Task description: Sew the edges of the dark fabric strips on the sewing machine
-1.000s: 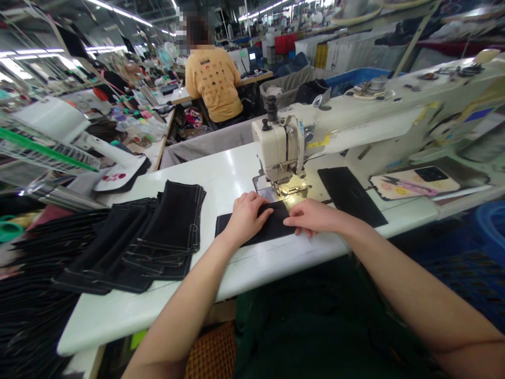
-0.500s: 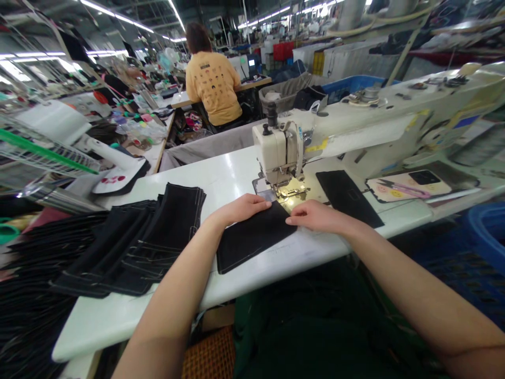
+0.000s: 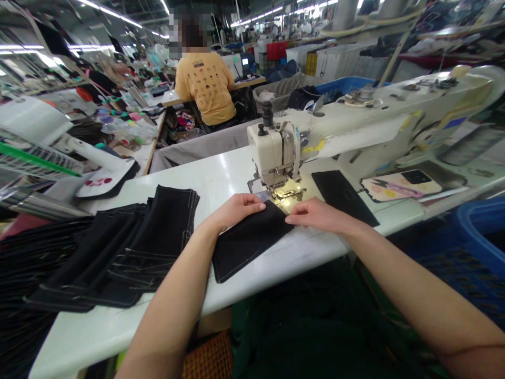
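Observation:
A black fabric piece (image 3: 248,242) with stitching along its edge lies at a slant on the white sewing table, its far corner close to the lit needle plate (image 3: 290,192). My left hand (image 3: 240,209) is closed at its upper left edge, thumb and fingers near each other. With thumb and fingertips my right hand (image 3: 313,215) pinches the right corner. Just beyond both hands is the sewing machine head (image 3: 272,152); the fabric looks to be in front of the presser foot. Another black fabric piece (image 3: 345,197) lies flat to the right of the needle area.
Stitched black pieces (image 3: 158,237) lie overlapped on the left, beside a thick dark stack (image 3: 31,263). Thread snips (image 3: 398,188) and a phone (image 3: 420,177) rest at right. A blue basket (image 3: 473,247) stands low right. A person in a yellow shirt (image 3: 207,87) sits ahead.
The fabric piece has turned slightly, its near left corner swinging toward me, with both hands still on it. The whole view has shifted a little.

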### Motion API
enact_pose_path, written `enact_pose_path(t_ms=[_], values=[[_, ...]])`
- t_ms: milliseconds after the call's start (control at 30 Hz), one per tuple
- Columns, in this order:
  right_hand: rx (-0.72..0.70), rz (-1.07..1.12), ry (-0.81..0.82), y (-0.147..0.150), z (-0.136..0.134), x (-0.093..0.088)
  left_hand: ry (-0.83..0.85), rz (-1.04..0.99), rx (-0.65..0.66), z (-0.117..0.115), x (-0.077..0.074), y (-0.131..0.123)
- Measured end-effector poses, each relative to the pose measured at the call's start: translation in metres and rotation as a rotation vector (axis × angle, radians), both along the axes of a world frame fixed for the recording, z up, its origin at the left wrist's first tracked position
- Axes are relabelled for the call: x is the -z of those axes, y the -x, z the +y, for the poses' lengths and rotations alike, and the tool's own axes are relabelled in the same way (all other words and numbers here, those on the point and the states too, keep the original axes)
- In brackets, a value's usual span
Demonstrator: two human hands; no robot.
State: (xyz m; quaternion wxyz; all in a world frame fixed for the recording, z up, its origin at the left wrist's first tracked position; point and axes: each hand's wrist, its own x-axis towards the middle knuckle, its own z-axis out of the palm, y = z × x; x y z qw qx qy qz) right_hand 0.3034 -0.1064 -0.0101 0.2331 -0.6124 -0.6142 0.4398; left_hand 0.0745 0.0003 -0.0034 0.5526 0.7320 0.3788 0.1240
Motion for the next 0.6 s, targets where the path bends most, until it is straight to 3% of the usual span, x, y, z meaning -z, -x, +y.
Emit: enact_pose_path(t_ms=[600], values=[[0.107,-0.023,-0.048,-0.0009,0.0058,0.0029,-0.001,-0.040,-0.106,-0.0067,0.0004,-0.0048]])
